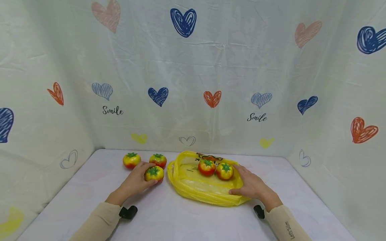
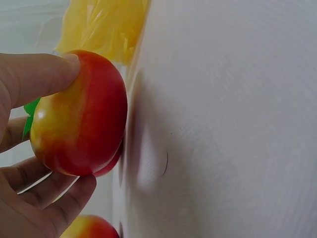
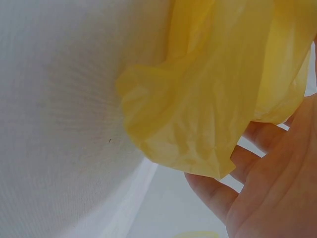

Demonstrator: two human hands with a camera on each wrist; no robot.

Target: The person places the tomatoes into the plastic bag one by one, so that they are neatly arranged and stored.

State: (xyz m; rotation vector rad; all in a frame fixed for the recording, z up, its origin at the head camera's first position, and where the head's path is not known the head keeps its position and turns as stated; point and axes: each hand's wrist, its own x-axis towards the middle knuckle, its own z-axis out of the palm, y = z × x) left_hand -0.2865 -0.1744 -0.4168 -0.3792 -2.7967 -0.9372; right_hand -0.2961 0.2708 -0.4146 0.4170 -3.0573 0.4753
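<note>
My left hand (image 1: 137, 180) holds a red-and-yellow tomato (image 1: 154, 174) with a green leafy top, thumb on one side and fingers on the other. In the left wrist view this tomato (image 2: 81, 116) is close to the white tabletop. Two more tomatoes lie just beyond it, one to the left (image 1: 131, 161) and one behind (image 1: 158, 160). On the right, a yellow plastic bag (image 1: 196, 194) lies spread with its mouth open. Two tomatoes, left (image 1: 206, 167) and right (image 1: 224, 171), sit in it. My right hand (image 1: 253, 184) rests against the bag's right side, thumb and fingers spread apart.
The white table (image 1: 169, 224) ends at a pale curtain (image 1: 187, 120) printed with hearts, which also rises on both sides. Black devices are strapped at the left wrist (image 1: 128, 212) and right wrist (image 1: 259, 212).
</note>
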